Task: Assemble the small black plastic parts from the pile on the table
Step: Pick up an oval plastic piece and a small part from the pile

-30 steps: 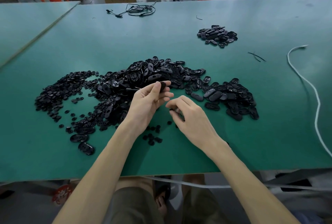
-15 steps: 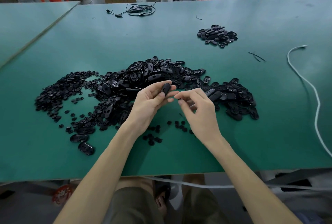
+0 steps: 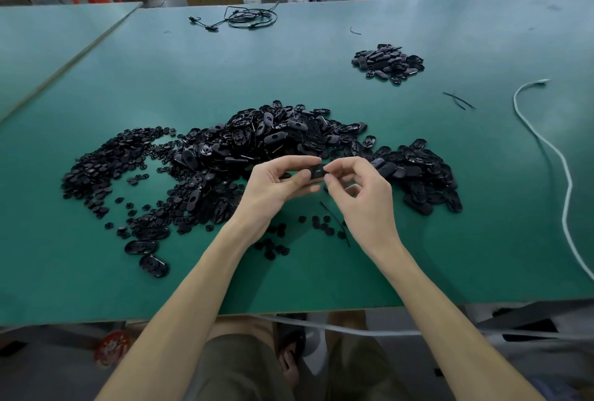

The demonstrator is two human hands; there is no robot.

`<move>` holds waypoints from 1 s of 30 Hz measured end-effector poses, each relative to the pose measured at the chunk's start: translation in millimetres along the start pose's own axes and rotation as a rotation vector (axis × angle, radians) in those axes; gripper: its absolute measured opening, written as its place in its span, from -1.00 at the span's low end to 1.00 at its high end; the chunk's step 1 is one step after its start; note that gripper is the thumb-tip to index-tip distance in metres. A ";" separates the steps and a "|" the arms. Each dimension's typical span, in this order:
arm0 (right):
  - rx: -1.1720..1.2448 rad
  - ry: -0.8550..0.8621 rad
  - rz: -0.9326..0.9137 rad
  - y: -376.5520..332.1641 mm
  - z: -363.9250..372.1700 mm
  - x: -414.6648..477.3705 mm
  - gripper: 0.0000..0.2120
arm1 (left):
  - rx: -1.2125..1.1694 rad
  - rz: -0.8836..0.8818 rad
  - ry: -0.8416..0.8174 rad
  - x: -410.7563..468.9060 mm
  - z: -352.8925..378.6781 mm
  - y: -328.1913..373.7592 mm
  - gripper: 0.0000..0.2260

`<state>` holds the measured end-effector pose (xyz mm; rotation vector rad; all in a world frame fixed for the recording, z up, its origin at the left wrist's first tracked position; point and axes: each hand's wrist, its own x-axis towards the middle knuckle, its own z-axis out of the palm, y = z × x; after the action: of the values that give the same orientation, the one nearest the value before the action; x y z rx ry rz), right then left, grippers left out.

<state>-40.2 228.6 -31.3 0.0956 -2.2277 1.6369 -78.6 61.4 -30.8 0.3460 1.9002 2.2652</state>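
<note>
Pinching one black shell (image 3: 316,173) with left grip (image 3: 273,187) and right grip (image 3: 363,198), both curled on it. Just before one big pile (image 3: 273,137).

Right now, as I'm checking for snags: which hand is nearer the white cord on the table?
Right. The right hand sits left of the white cord, apart from it; the left hand is farther left, beyond the right hand. Both pinch one black part.

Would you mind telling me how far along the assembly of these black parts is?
Early, it seems. The small far heap may be finished pieces. In hand: the left hand holds one oval part while the right hand pinches its end. Left: the large pile and the scattered round pieces.
</note>
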 end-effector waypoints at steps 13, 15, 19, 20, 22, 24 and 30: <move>-0.004 0.037 0.030 0.3 -0.9 -0.8 -0.86 | -0.014 0.016 -0.021 -1.5 -1.7 1.6 -0.79; -0.009 0.043 0.039 0.2 -1.0 -1.1 -0.87 | -0.011 0.022 -0.027 -2.1 -1.4 2.1 -0.79; -0.030 0.044 0.024 -0.8 -0.8 -1.7 -0.87 | -0.005 0.011 -0.034 -2.9 -0.7 3.3 -0.80; -0.036 0.043 0.021 -0.8 -1.0 -1.8 -0.87 | -0.003 0.008 -0.037 -2.9 -0.6 3.5 -0.80; -0.050 0.046 0.016 -0.9 -1.5 -1.7 -0.87 | 0.004 0.011 -0.043 -2.8 -0.8 3.7 -0.81; -0.049 0.047 0.018 -1.0 -2.0 -1.3 -0.87 | 0.014 0.023 -0.048 -2.6 -0.9 4.0 -0.81; -0.055 0.046 -0.009 -2.4 -2.0 -2.3 -0.80 | 0.024 0.036 -0.054 -2.9 0.2 3.6 -0.81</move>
<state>-36.9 229.4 -29.4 0.0531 -2.2325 1.5561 -75.6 60.1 -27.4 0.4442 1.9112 2.2332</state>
